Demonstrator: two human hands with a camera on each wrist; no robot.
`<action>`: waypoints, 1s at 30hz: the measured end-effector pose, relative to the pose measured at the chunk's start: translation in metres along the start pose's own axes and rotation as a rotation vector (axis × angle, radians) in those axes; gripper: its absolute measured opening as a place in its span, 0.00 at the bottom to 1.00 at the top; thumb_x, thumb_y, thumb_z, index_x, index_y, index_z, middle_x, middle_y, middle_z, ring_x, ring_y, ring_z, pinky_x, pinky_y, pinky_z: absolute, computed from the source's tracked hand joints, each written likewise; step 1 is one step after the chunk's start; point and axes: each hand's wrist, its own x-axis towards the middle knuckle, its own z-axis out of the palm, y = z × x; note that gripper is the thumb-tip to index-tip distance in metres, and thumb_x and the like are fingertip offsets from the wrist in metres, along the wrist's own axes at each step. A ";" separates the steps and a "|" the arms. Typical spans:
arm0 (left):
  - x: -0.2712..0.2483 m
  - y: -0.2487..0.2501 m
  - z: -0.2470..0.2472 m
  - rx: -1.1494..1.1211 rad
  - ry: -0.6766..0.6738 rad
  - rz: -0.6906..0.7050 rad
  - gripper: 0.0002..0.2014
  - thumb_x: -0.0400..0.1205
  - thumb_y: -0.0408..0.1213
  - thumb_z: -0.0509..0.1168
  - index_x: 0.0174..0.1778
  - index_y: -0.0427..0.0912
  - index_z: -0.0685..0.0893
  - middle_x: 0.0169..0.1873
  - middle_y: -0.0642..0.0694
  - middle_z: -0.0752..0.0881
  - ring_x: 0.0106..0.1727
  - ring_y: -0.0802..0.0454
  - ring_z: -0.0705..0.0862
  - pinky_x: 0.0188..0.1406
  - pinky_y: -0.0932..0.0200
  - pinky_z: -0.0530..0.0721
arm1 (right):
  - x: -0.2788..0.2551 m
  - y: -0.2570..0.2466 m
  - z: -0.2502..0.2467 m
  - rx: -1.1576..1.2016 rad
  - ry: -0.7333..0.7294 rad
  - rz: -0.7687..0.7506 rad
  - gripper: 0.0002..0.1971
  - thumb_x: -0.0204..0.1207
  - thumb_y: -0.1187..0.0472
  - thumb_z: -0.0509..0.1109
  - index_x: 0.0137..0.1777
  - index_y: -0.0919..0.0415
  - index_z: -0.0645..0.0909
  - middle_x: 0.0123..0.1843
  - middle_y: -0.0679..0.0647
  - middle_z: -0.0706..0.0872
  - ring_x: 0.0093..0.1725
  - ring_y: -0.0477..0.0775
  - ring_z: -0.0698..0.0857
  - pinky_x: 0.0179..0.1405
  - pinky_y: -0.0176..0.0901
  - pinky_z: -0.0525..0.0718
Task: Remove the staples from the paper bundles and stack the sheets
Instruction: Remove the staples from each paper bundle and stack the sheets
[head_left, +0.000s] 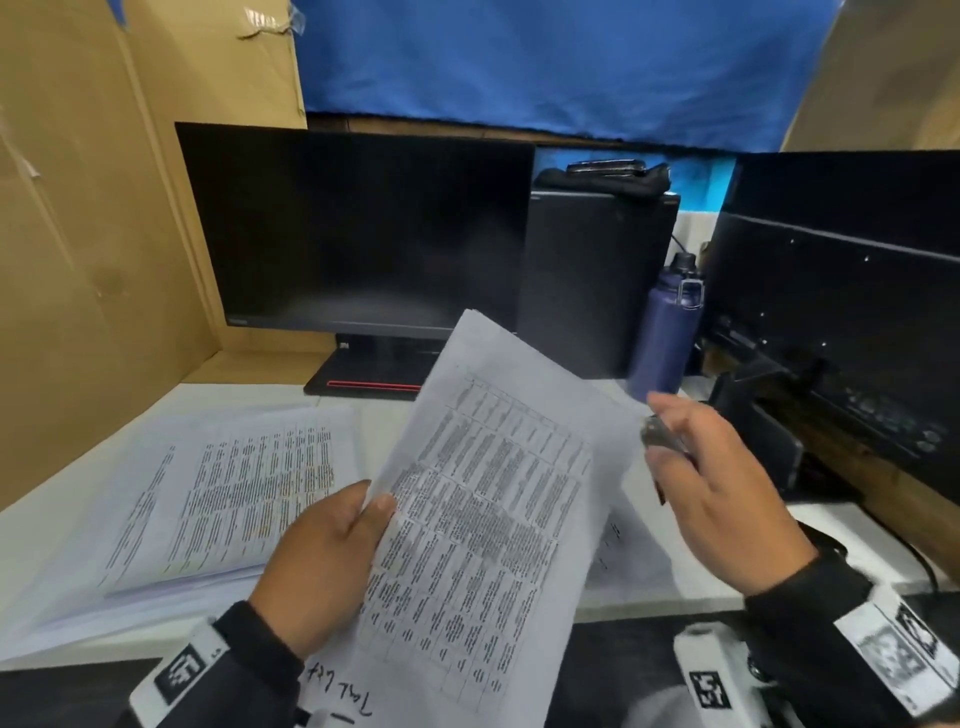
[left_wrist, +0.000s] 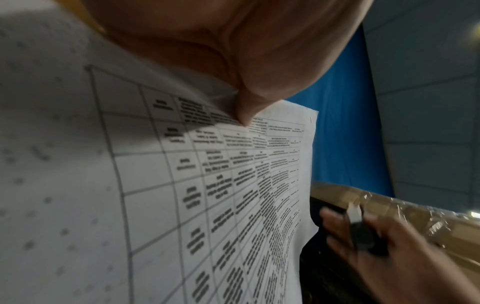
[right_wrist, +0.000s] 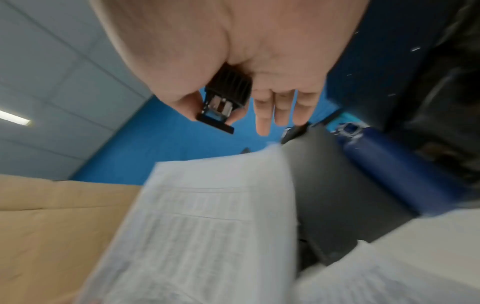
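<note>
My left hand (head_left: 337, 540) pinches the left edge of a printed paper bundle (head_left: 483, 519) with a table on it, held tilted above the desk. In the left wrist view the thumb (left_wrist: 246, 111) presses on the bundle (left_wrist: 221, 195). My right hand (head_left: 711, 478) is just right of the bundle's upper edge and holds a black staple remover (head_left: 662, 439) between thumb and forefinger, the other fingers straight. The right wrist view shows the staple remover (right_wrist: 223, 102) in that pinch above the blurred bundle (right_wrist: 207, 226). A stack of printed sheets (head_left: 223, 499) lies flat on the desk to the left.
A dark monitor (head_left: 358, 228) stands behind the papers, a black computer case (head_left: 597, 280) and a blue bottle (head_left: 667, 332) to its right. Another dark screen (head_left: 841, 291) fills the right side. Cardboard (head_left: 78, 234) walls the left. More paper (head_left: 639, 551) lies under my right hand.
</note>
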 end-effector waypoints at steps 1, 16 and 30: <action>-0.002 -0.002 0.005 0.027 -0.034 0.023 0.20 0.91 0.51 0.57 0.38 0.45 0.82 0.27 0.51 0.77 0.29 0.51 0.73 0.33 0.55 0.72 | -0.005 -0.010 0.003 -0.026 -0.036 -0.071 0.02 0.82 0.52 0.62 0.52 0.44 0.75 0.78 0.41 0.72 0.81 0.43 0.66 0.76 0.44 0.65; -0.027 0.030 0.034 -0.456 -0.315 0.154 0.10 0.83 0.42 0.71 0.58 0.50 0.93 0.54 0.46 0.96 0.56 0.49 0.93 0.63 0.47 0.87 | -0.039 -0.043 0.042 -0.187 -0.348 -0.426 0.07 0.78 0.48 0.62 0.54 0.45 0.73 0.48 0.37 0.73 0.51 0.36 0.74 0.52 0.28 0.68; -0.035 0.040 0.038 -0.716 -0.146 -0.017 0.12 0.84 0.42 0.72 0.40 0.39 0.94 0.34 0.35 0.88 0.39 0.41 0.83 0.50 0.41 0.84 | -0.063 -0.058 0.070 -0.343 -0.020 -0.375 0.10 0.77 0.47 0.68 0.55 0.46 0.78 0.50 0.45 0.77 0.49 0.54 0.77 0.48 0.53 0.73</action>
